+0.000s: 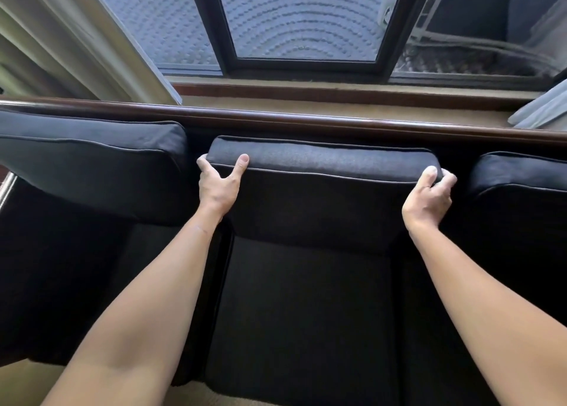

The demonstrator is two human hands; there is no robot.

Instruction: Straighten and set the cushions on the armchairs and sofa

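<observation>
A dark navy sofa with a wooden back rail (306,121) fills the view. Its middle back cushion (319,190) stands upright against the back. My left hand (219,184) grips the cushion's top left corner, thumb on top and fingers behind. My right hand (429,195) grips its top right corner the same way. The left back cushion (92,163) leans forward and sits higher. Only the edge of the right back cushion (521,184) shows. The middle seat cushion (306,307) lies flat below.
A window with dark frames (306,63) and a sill stands right behind the sofa. A light curtain (101,37) hangs at the left, another curtain edge (543,111) at the right. Beige carpet (27,381) shows at the bottom left.
</observation>
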